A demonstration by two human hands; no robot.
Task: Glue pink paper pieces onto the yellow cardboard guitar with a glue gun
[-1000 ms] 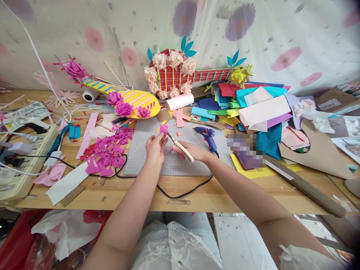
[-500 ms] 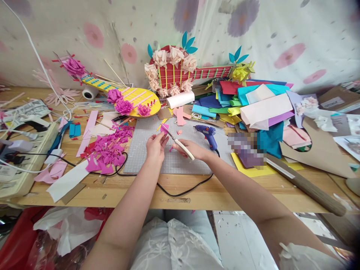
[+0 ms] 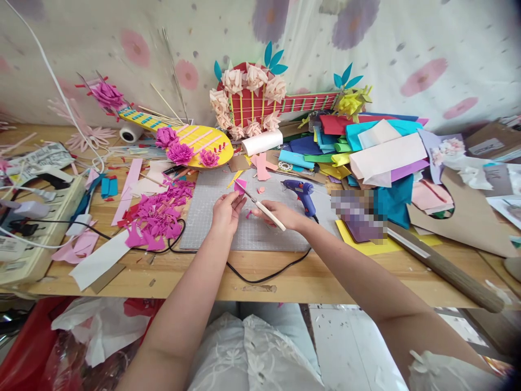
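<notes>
My left hand [image 3: 226, 212] pinches a small magenta paper piece [image 3: 240, 185] above the grey cutting mat [image 3: 211, 228]. My right hand [image 3: 280, 214] grips cream-handled scissors [image 3: 264, 209], whose blades point up-left and meet the paper piece. A blue glue gun [image 3: 301, 193] lies on the mat just right of my right hand. A heap of cut magenta paper scraps [image 3: 157, 214] sits left of the mat.
A yellow paper guitar with magenta flowers [image 3: 191, 146] and a red one with cream flowers [image 3: 252, 103] stand at the back. Stacked coloured paper [image 3: 366, 152] fills the right. A power strip [image 3: 28, 228] and cables lie left. A black cord [image 3: 260, 277] loops near the wooden table's [image 3: 309, 282] front edge.
Both hands have stayed over the mat; the scissors' blades have shifted slightly against the magenta piece. The view has drifted a little.
</notes>
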